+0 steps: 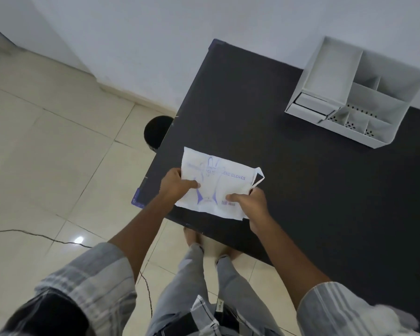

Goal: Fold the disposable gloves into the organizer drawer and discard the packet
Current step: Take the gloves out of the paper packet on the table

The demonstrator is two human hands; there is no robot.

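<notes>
A white glove packet [216,183] with blue print lies flat near the front left corner of the dark table [301,190]. My left hand [176,184] pinches its left edge, thumb on top. My right hand [251,202] grips its lower right corner, where a torn strip [258,177] of the packet curls up. A white desk organizer [359,93] with several open compartments and a small drawer [309,104] at its lower left stands at the table's back right, well away from both hands. No loose gloves are visible.
A round black bin [155,132] stands on the tiled floor just left of the table, partly hidden by its edge. A thin cable [34,235] runs across the floor. A white wall backs the table. My legs and feet are below the table's front edge.
</notes>
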